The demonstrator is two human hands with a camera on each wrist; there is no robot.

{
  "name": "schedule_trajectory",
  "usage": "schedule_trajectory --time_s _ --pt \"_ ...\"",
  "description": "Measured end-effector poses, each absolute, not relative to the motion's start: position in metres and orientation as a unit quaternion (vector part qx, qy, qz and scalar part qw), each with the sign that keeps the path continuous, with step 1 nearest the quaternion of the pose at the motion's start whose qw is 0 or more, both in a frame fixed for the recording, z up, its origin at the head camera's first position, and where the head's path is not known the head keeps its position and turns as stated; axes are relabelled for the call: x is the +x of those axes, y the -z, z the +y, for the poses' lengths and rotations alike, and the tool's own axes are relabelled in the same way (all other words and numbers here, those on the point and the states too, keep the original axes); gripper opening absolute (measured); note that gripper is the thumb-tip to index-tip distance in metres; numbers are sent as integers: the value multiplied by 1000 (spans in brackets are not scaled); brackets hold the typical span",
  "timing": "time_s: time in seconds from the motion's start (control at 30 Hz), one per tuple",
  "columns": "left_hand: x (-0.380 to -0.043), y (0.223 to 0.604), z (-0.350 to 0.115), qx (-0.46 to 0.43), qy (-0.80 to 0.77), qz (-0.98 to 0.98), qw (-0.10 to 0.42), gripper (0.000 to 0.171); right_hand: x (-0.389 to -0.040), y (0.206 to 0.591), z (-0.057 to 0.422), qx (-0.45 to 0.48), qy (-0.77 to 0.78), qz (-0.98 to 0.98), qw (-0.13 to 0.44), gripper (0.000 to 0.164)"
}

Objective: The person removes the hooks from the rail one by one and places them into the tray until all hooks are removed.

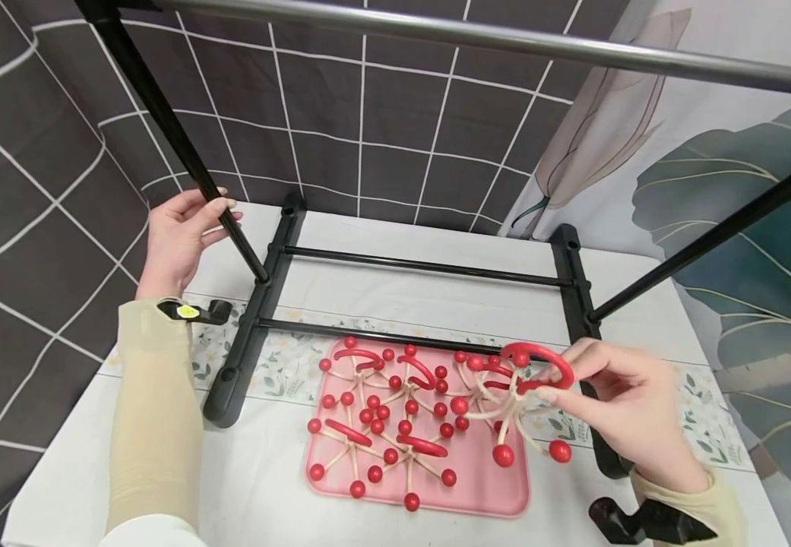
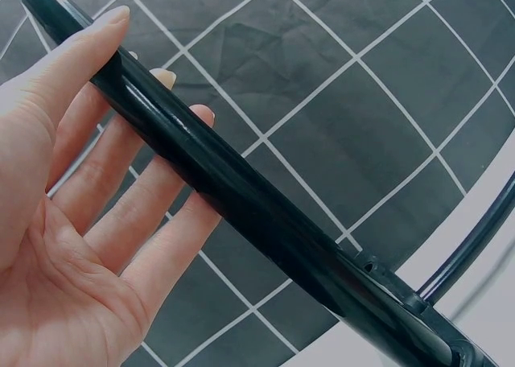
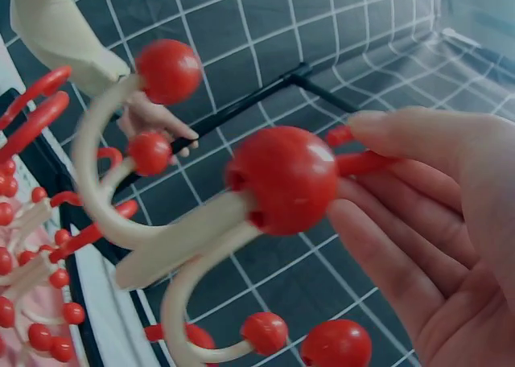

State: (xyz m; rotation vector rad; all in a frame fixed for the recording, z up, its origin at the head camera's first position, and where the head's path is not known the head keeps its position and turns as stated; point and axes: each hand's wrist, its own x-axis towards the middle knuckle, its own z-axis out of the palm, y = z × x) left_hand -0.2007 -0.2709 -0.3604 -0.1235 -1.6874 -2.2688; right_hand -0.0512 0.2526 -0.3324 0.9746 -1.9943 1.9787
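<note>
My right hand [image 1: 641, 403] pinches the red open hook of a beige multi-arm hook hanger [image 3: 286, 178] with red ball tips. This hanger is raised over the right side of a pink tray [image 1: 480, 494], its arms curving outward below the hook. Several matching hook hangers [image 1: 422, 446] lie on the tray, partly overlapping one another. At the left, my left hand [image 1: 176, 239] holds the slanting black post [image 2: 181, 142] of a rack, thumb across the near side and fingers behind.
A silver rail [image 1: 463, 32] runs across the top of the rack. Two black crossbars [image 1: 429, 266] join its feet low down, the nearer one along the tray's back edge. Dark checked cloth [image 1: 395, 99] hangs behind the white-covered table [image 1: 251, 486]; a leaf-patterned curtain [image 1: 744, 220] hangs at right.
</note>
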Motion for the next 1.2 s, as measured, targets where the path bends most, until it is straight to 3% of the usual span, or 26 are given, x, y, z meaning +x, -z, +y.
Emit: schedule_trajectory --time_s 0.17,0.37,0.63,1.2 --pt "-201 361 -271 -43 790 -591 156 23 -43 348 258 323 -658 -679 33 38" --pt "-201 362 -271 -44 793 -587 155 22 -37 372 261 318 -660 -680 2 40" --pt "-200 362 -271 -41 796 -585 154 23 -34 397 259 288 -668 -685 -51 34" --pt "-200 360 -270 -47 794 -585 160 22 -34 428 259 221 -652 -719 -91 24"
